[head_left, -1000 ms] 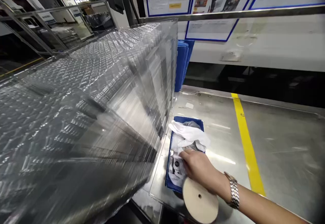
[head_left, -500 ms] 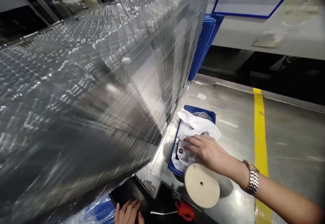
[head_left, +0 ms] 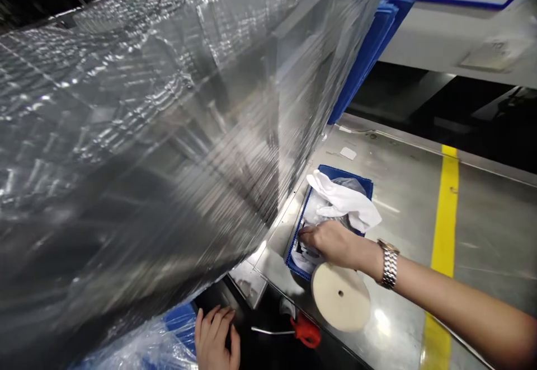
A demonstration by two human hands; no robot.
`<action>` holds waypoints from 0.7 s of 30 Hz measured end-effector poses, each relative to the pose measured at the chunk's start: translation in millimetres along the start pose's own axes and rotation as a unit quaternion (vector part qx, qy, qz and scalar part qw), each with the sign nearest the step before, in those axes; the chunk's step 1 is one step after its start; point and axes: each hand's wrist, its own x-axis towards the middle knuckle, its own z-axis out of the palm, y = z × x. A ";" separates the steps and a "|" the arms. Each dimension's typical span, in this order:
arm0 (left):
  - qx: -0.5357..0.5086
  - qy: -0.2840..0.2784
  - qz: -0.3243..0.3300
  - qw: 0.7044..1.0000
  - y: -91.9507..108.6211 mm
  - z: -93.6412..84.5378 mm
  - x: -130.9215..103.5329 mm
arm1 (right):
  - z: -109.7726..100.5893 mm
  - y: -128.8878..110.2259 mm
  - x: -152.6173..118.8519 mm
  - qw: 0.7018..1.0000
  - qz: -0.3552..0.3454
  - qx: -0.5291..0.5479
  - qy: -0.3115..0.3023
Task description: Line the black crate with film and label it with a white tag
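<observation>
Dipping right hand into blue bin, hiding whether gripping the black-and-white item inside, holding left hand loosely spread, possibly risking knocking pale disc by brushing it

Glares bright on the desk right of the blue tray; glints, streaky and blurred, off plastic wrap left of it.
</observation>
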 end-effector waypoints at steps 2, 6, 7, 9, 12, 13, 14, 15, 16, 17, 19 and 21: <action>-0.002 0.000 -0.004 1.000 1.2 -0.9 0.4 | -0.3 0.1 1.7 0.999 0.019 -0.033 -0.014; -0.012 0.003 -0.013 1.000 4.1 -3.5 3.7 | 0.5 9.1 -10.5 0.998 0.033 -0.051 0.002; -0.015 0.006 -0.015 1.000 4.8 -3.9 4.8 | 1.1 11.8 -14.5 0.998 0.034 -0.044 0.006; -0.020 0.012 -0.021 0.999 5.9 -4.4 6.6 | 2.6 16.5 -20.6 0.999 0.033 -0.032 0.015; -0.018 0.012 -0.031 0.999 7.6 -4.7 7.9 | 5.6 20.4 -23.0 0.999 0.029 -0.025 0.017; -0.014 0.010 -0.034 0.999 8.2 -5.0 8.2 | 6.6 20.9 -22.3 0.999 0.028 -0.024 0.016; -0.009 0.008 -0.035 0.999 8.8 -5.6 8.6 | 7.5 20.9 -21.2 0.999 0.027 -0.023 0.015; -0.005 0.006 -0.034 0.999 9.4 -6.3 9.1 | 8.3 20.5 -20.0 0.999 0.027 -0.022 0.015; -0.001 0.004 -0.030 1.000 9.8 -7.1 9.6 | 8.8 19.7 -19.0 0.999 0.028 -0.023 0.015; 0.001 0.003 -0.026 1.000 10.1 -8.0 9.9 | 8.9 18.5 -18.4 0.999 0.030 -0.025 0.015; 0.003 0.004 -0.019 1.000 9.5 -8.9 9.6 | 7.4 15.9 -18.3 0.999 0.025 -0.020 0.025; 0.010 0.005 -0.011 1.000 7.4 -7.8 7.3 | 2.9 15.1 -18.9 0.998 0.005 0.007 0.055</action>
